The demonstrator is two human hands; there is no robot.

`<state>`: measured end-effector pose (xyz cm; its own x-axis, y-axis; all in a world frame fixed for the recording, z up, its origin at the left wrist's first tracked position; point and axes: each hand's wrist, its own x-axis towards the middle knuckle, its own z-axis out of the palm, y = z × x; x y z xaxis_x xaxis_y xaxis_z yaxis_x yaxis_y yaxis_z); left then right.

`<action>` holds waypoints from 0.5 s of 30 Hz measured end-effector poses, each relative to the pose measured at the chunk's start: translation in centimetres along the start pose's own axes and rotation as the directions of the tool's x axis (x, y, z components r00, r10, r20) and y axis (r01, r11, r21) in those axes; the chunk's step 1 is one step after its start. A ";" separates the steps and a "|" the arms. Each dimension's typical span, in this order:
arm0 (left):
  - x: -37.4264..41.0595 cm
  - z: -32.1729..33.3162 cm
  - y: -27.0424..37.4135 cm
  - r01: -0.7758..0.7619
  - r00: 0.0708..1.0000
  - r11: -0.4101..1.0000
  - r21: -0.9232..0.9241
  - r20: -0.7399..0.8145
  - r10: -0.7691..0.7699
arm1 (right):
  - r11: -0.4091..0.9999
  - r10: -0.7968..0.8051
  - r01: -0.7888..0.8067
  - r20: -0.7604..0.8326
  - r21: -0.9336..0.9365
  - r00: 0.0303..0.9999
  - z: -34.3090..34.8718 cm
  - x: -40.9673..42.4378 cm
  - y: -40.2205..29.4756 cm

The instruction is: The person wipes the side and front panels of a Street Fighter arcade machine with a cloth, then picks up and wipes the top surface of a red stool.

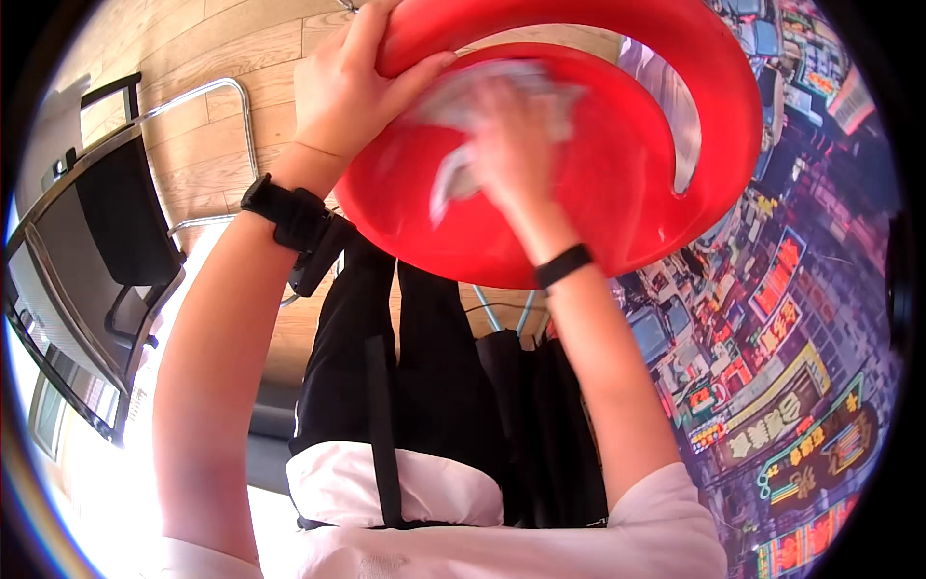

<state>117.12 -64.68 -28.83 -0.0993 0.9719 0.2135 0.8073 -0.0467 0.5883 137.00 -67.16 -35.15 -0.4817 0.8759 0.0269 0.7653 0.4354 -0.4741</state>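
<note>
A glossy red moulded chair [615, 210], with a curved slot between its seat and backrest rim, fills the upper middle. My left hand [354, 87] grips the rim at its upper left, thumb along the inner edge. Blurred by motion, my right hand [510, 137] presses a crumpled grey-white cloth [456, 174] against the red inner surface. Parts of the cloth spread out above and to the left of the fingers. The right fingertips are blurred against the cloth.
A black chair with a chrome tube frame [119, 210] stands at left on the wood-plank floor [268, 43]. A surface printed with a colourful neon city scene [781, 347] lies to the right. Black cloth [557, 427] hangs beside my legs, near light blue thin legs [527, 313].
</note>
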 end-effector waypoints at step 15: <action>0.7 -0.2 -0.6 -0.056 0.998 0.998 0.013 0.017 0.056 | 0.956 0.292 -0.237 -0.463 0.174 0.837 4.2 6.0 -1.9</action>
<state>116.44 -64.05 -28.87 -0.0445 0.9714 0.2331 0.8189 -0.0981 0.5655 130.89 -63.63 -37.74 0.0181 0.9564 0.2916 0.7717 0.1721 -0.6123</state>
